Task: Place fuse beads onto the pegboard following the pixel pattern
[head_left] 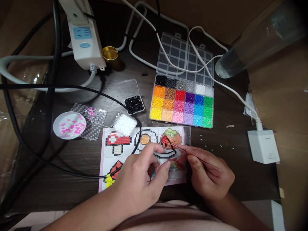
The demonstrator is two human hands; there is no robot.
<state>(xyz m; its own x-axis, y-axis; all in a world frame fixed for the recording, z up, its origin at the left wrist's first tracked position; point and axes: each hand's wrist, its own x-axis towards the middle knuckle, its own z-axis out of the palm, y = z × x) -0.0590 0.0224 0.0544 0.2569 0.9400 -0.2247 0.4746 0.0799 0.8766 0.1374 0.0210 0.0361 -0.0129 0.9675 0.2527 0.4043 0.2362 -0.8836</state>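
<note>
A left hand (146,173) and its forearm, cropped by the frame's lower edge, hide the bottom of a pattern sheet (130,152), where a yellow figure (110,180) is only partly visible. Opposite, the lower fingers of a right hand (209,173) curl out of sight; the tips of its tweezers (181,148) blend into the dark outline, too fine to show whether they grip a bead. Loose specks (220,146) on the table are too tiny to identify. A power strip (85,48) runs off the top, a blurred clear cylinder (252,41) off the upper right.
</note>
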